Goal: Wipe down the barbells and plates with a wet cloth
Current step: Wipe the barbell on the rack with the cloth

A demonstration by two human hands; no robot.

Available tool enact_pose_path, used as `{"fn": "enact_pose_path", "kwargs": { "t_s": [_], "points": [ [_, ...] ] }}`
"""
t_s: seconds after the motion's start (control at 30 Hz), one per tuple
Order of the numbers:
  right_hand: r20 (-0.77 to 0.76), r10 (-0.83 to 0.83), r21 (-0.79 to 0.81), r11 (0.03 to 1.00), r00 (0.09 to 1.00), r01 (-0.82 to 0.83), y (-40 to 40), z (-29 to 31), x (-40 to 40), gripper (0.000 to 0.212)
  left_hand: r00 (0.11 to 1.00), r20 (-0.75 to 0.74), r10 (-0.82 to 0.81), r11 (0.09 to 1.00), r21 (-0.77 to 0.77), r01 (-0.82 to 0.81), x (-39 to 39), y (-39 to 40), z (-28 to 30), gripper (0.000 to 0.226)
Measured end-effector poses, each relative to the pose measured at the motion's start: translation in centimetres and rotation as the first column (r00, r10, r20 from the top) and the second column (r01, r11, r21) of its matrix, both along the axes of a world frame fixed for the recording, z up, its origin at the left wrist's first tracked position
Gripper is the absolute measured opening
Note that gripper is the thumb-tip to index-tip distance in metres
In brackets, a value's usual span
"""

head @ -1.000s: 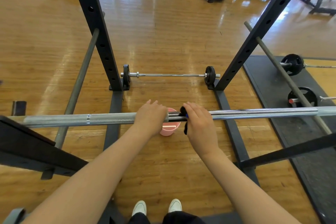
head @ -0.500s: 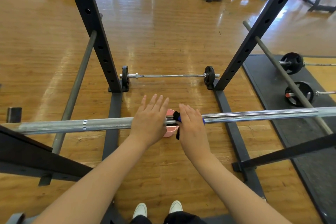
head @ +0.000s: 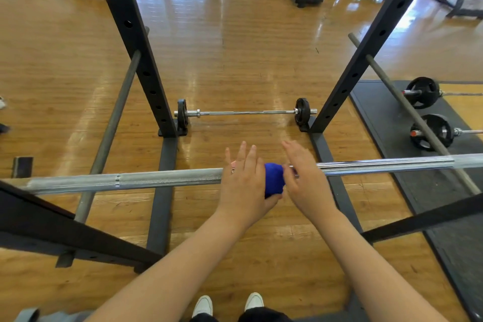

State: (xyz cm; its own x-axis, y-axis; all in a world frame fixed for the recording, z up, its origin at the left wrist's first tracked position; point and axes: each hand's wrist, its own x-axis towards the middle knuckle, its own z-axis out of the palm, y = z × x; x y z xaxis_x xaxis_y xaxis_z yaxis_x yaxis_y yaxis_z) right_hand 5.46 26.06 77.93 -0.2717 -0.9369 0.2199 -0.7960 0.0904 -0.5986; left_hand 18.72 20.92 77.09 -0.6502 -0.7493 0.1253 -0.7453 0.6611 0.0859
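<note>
In the head view, a long silver barbell (head: 167, 180) is seen lying across the middle of the frame. Its long axis runs from the left edge to the right edge, a little higher on the right. A blue cloth (head: 273, 180) is bunched on the bar near the middle. The left hand (head: 244, 183) is laid over the bar just left of the cloth; its fingers are straight and spread, and the thumb is tucked under the cloth. The right hand (head: 304, 180) is set just right of the cloth, fingers straight, holding nothing. A small barbell with plates (head: 245, 112) is seen on the wooden floor (head: 235, 42) further up, between two black rack posts (head: 136, 42). Bare floor is seen below the bar. More plates (head: 422, 92) lie on a dark mat (head: 386, 123) at the right.
</note>
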Motion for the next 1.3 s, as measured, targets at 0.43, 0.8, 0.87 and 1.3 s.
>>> {"fn": "enact_pose_path", "kwargs": {
  "t_s": [0.43,0.8,0.87,1.3],
  "points": [
    [-0.403,0.399,0.375,0.893,0.824,-0.249,-0.2,-0.3,-7.7,0.087,0.993,0.113,0.015,0.997,-0.074,-0.006,2.2,-1.3,-0.2,0.056],
    [-0.208,0.286,0.274,0.935,0.935,-0.225,-0.1,0.1,-8.1,0.064,1.0,0.016,-0.006,0.985,-0.174,0.009,-0.8,0.5,-1.4,0.071],
    [-0.203,0.293,0.279,0.932,0.934,-0.231,-0.1,0.1,-8.1,0.061,1.0,-0.001,0.022,0.978,-0.207,-0.022,0.6,0.3,-1.6,0.071],
    [-0.26,0.409,0.451,0.852,0.874,-0.265,-0.4,1.3,-7.9,0.075,0.995,-0.004,-0.1,0.975,-0.199,0.097,-2.7,0.8,-1.2,0.061]
  ]
}}
